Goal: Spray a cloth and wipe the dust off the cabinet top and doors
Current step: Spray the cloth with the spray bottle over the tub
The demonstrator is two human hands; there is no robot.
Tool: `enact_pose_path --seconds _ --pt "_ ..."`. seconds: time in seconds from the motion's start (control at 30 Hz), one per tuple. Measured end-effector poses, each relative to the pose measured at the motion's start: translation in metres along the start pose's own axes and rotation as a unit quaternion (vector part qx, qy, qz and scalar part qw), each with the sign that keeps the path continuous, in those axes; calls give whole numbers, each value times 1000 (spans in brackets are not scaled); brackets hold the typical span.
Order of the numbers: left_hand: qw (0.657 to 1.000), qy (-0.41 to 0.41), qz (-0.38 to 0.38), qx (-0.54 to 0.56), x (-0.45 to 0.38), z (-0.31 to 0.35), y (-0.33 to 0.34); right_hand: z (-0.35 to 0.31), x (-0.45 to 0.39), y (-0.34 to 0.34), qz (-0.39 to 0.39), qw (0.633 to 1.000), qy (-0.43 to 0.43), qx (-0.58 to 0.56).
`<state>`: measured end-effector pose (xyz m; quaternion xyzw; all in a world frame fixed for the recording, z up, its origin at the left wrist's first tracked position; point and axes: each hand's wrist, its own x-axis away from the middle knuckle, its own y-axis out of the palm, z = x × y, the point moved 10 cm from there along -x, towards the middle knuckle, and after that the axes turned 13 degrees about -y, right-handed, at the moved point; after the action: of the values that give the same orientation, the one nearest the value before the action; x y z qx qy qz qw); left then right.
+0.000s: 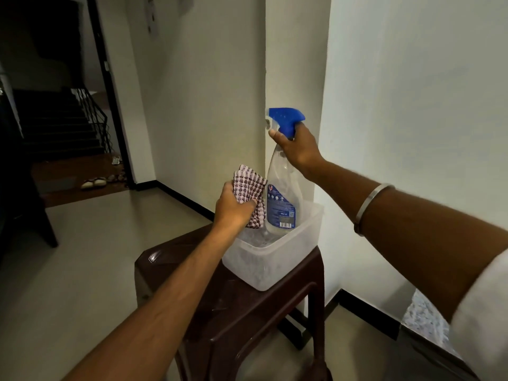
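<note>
A dark brown plastic stool [220,312] carries a translucent tub [264,270] at its far right corner. Over the tub's far left edge, the left hand [233,207] grips a bunched checked cloth [248,185], fingers curled round it. Just right of the cloth, the right hand [298,149] clasps the neck of a clear spray bottle [283,199] with a blue trigger head [287,119], forefinger on the trigger, the bottle's base low inside the tub. A white wall [412,105] stands behind.

Head camera, one wide-angle view, looking forward and down

It looks out from the person's head along both outstretched forearms, close above a dark table [236,312] set in a wall corner; wide-angle bending curves the walls, and the far left reaches an open doorway [55,105] with stairs.
</note>
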<state>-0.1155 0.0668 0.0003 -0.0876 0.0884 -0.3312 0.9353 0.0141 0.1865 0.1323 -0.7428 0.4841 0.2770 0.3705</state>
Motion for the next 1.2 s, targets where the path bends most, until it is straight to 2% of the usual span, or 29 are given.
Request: enact_pose_path --seconds 0.4,0.83,1.03,1.13,1.2 --pt "998 21 1 -58 5 4 4 55 29 8 -18 997 64 26" --pt "999 15 -27 11 15 17 2 61 76 -4 -120 977 127 121" --pt "999 21 -45 23 32 32 0 36 86 -28 -47 977 111 178" --pt "996 31 -65 43 46 42 3 10 95 -41 -5 989 58 137" --pt "993 46 -90 60 57 50 9 -4 104 -46 -4 994 36 104"
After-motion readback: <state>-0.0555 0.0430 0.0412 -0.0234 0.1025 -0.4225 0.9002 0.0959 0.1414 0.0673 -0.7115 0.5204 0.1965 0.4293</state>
